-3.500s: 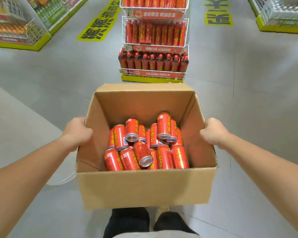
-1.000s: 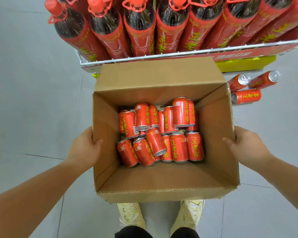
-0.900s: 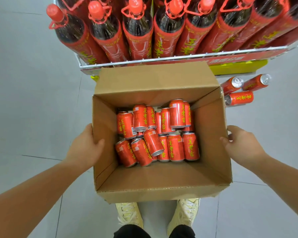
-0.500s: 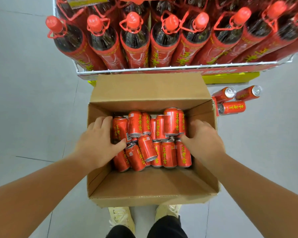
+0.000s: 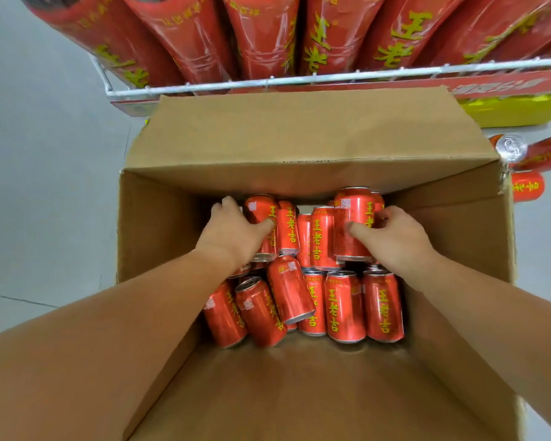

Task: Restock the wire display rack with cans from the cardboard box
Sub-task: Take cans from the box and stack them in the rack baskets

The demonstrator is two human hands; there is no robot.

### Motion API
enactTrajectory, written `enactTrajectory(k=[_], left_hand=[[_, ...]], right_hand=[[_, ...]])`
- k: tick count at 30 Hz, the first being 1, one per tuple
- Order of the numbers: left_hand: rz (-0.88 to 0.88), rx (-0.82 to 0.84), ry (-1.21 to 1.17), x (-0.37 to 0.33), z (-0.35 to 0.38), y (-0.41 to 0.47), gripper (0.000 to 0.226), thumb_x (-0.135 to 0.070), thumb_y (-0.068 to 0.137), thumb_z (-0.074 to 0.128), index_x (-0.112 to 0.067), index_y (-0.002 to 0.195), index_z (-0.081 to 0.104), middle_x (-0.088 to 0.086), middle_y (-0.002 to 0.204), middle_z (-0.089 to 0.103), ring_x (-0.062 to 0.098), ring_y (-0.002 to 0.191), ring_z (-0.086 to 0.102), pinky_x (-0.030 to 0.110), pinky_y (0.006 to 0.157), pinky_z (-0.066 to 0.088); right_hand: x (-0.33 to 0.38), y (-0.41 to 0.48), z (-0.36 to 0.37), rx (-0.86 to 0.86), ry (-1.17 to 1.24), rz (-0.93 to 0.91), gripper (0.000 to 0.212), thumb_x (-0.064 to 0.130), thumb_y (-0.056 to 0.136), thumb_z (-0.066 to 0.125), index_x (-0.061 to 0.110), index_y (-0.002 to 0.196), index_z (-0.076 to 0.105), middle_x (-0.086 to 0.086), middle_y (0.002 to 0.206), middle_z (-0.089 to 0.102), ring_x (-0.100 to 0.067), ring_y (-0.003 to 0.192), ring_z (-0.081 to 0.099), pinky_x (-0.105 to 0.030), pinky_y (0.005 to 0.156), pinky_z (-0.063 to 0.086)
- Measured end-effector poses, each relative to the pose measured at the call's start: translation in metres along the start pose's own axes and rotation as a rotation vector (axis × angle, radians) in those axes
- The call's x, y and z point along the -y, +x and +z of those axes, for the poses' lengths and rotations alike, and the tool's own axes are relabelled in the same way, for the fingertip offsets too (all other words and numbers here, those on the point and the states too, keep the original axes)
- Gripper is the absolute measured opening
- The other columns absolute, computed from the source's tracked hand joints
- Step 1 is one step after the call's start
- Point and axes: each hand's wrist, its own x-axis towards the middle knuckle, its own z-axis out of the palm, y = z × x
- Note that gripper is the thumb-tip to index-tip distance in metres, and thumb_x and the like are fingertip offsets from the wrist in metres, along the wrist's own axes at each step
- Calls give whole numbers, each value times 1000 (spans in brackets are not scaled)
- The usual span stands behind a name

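An open cardboard box [image 5: 159,224] stands on the floor in front of the wire display rack [image 5: 268,81]. Several red cans with yellow characters lie piled in its far half. My left hand [image 5: 233,233] is inside the box and grips a can [image 5: 261,214] at the back left of the pile, thumb across its front. My right hand [image 5: 395,237] grips the tallest can [image 5: 352,224] at the back right, thumb on its face and fingers round its far side. A front row of cans [image 5: 344,307] lies untouched.
Large red bottles [image 5: 261,33] fill the rack's bottom shelf just beyond the box. The rack's yellow base [image 5: 516,111] shows at right. Three loose cans [image 5: 527,186] lie on the grey floor right of the box. The box's far flap [image 5: 299,128] stands up.
The box was carried to the rack and set down. Both hands left its sides, went in over the cans and moved to the back of the pile, each closing round a can.
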Motion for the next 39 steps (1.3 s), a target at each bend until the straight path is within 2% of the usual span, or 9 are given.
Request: enactTrajectory(k=[7, 14, 16, 19, 23, 27, 32, 36, 39], left_hand=[[-64, -6, 139, -6, 25, 13, 97, -52, 69, 88, -8, 142, 41, 13, 142, 35, 34, 122, 56, 46, 103, 50], [-34, 40, -32, -4, 24, 0, 82, -42, 69, 89, -18, 137, 52, 11, 139, 45, 29, 118, 57, 42, 101, 50], [-1, 63, -139, -5, 20, -12, 76, -37, 71, 89, -20, 136, 52, 4, 127, 58, 22, 112, 60, 37, 93, 52], [56, 69, -241, -8, 1, -37, 78, -31, 74, 88, -23, 141, 49, -6, 114, 56, 13, 103, 57, 32, 88, 50], [112, 78, -279, -11, -42, -74, 81, -32, 73, 88, -28, 142, 46, -5, 121, 61, 14, 106, 61, 37, 94, 53], [124, 59, -351, -18, -96, -121, 80, -34, 62, 90, -32, 132, 50, -10, 110, 65, 9, 98, 66, 42, 93, 57], [183, 52, -423, -40, -168, -193, 83, -46, 48, 87, -37, 122, 52, -8, 107, 69, 13, 96, 70, 44, 87, 60], [279, 22, -464, -76, -239, -271, 67, -20, 64, 91, -32, 117, 52, -7, 100, 69, 14, 88, 72, 41, 84, 60], [364, -16, -499, -109, -295, -333, 71, -21, 63, 91, -25, 123, 53, -4, 105, 68, 13, 85, 72, 36, 81, 61]], right_hand=[[-1, 11, 12, 14, 117, 61, 43, 41, 76, 83, 22, 110, 64, -2, 105, 69, -19, 91, 64, -30, 78, 46], [-1, -4, 12, 21, 83, 36, 44, 40, 74, 84, 21, 111, 69, 1, 100, 71, -15, 88, 66, -26, 68, 46], [1, -13, 9, 11, 85, 24, 44, 38, 73, 84, 21, 110, 67, 2, 100, 69, -14, 87, 64, -28, 71, 46], [12, -37, -3, 4, 97, 14, 52, 38, 73, 85, 22, 114, 58, 2, 104, 64, -16, 92, 62, -31, 78, 47], [38, -78, -31, -20, 109, -30, 55, 40, 73, 85, 23, 114, 52, 4, 103, 59, -16, 92, 59, -32, 78, 46], [74, -128, -70, -46, 135, -69, 50, 42, 70, 83, 25, 104, 50, 8, 95, 59, -4, 79, 55, -28, 62, 41], [126, -206, -126, -94, 141, -143, 46, 46, 65, 80, 26, 97, 54, 7, 90, 63, -7, 79, 59, -31, 65, 46], [173, -292, -185, -168, 179, -193, 40, 46, 65, 79, 27, 85, 49, 9, 82, 62, -9, 76, 60, -33, 70, 50], [212, -357, -233, -192, 255, -261, 37, 36, 71, 81, 25, 91, 51, 8, 84, 62, -5, 74, 58, -27, 61, 43]])
